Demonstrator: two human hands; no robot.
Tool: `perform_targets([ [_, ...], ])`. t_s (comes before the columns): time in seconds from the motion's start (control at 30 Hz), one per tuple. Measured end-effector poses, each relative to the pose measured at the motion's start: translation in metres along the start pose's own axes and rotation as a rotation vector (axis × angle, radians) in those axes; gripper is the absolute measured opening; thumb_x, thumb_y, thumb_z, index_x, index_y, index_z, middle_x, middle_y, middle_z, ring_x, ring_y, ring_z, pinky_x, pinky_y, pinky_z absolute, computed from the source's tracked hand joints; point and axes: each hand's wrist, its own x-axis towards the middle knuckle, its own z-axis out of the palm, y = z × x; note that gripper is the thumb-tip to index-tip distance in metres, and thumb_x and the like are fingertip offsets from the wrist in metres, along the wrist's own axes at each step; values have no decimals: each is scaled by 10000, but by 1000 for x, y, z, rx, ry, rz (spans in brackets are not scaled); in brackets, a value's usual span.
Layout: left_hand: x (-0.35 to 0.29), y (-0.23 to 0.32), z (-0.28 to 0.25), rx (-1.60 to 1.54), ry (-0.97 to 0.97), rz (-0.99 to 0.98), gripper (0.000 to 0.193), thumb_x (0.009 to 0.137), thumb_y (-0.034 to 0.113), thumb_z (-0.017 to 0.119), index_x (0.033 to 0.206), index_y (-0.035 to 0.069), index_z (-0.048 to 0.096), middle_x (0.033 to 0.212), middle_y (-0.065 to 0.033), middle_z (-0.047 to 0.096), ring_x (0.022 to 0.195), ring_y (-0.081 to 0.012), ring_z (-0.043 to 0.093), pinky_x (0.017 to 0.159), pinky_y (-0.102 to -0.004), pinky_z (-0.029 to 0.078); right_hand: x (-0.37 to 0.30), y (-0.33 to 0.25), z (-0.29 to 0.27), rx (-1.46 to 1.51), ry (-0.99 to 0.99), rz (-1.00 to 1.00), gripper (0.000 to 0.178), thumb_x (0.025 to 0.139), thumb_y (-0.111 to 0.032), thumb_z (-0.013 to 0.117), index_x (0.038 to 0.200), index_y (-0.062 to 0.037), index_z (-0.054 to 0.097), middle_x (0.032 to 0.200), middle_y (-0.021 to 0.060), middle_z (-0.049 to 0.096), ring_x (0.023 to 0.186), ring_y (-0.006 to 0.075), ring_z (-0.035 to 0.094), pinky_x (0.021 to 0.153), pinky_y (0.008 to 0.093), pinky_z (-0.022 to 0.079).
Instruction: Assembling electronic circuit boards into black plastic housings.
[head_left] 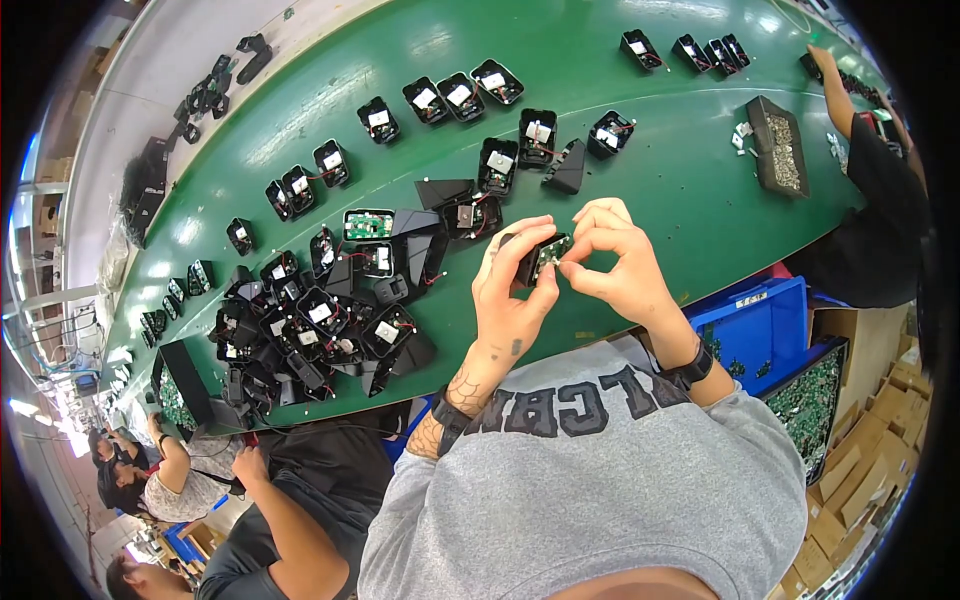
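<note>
My left hand point(512, 285) is wrapped round a small black plastic housing point(522, 262), held up over the near edge of the green table. A green circuit board point(550, 255) shows at the housing's open side. Against that board, the thumb and forefinger of my right hand point(615, 255) pinch together on a small pale part, too small to name. Just beyond my hands on the table sit open black housings point(497, 165) with boards, white parts and red wires inside. A black wedge-shaped cover point(566, 168) lies beside them.
To my left is a large heap of black housings point(320, 312). Rows of housings point(458, 95) stand farther back. At right are a black tray point(778, 150) of small metal parts, a blue bin point(760, 330) and a tray of circuit boards point(812, 400). Co-workers sit on both sides.
</note>
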Motion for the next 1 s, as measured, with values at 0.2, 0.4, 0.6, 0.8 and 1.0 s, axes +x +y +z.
perform_targets([
  [0.2, 0, 1, 1, 209, -23, 128, 418, 760, -39, 653, 1162, 71, 634, 1203, -171, 589, 1004, -274, 630, 808, -335, 541, 2, 1, 0, 0, -9, 67, 123, 631, -23, 702, 641, -28, 580, 747, 22, 561, 886, 199, 531, 787, 325, 428],
  [0.4, -5, 0, 6, 248, 33, 154, 441, 734, -59, 677, 1155, 71, 648, 1217, -203, 582, 1018, -297, 635, 827, -352, 541, 4, -11, 3, -159, -8, 56, 127, 617, -18, 683, 615, -22, 556, 696, 40, 532, 790, 193, 519, 697, 305, 418],
  [0.6, -14, -4, 11, 249, 98, 218, 448, 716, -78, 686, 1144, 48, 648, 1226, -206, 586, 1036, -303, 632, 843, -363, 538, 3, -10, 2, -97, -70, 78, 136, 605, -6, 669, 606, -17, 533, 680, 49, 511, 772, 197, 513, 644, 303, 403],
  [0.8, -13, -4, 14, 175, 133, 172, 431, 722, -80, 684, 1134, 43, 654, 1214, -206, 596, 1042, -316, 632, 850, -371, 537, 1, -14, -1, -147, -35, 10, 141, 600, 9, 660, 611, -15, 521, 696, 52, 514, 767, 201, 513, 642, 306, 404],
  [1.0, -15, 0, 14, 263, 108, 206, 415, 739, -69, 678, 1140, 36, 649, 1207, -208, 597, 1031, -310, 637, 849, -367, 538, 0, -17, 1, -160, -29, 9, 141, 604, 13, 669, 625, -14, 533, 711, 61, 528, 793, 207, 534, 669, 312, 422],
])
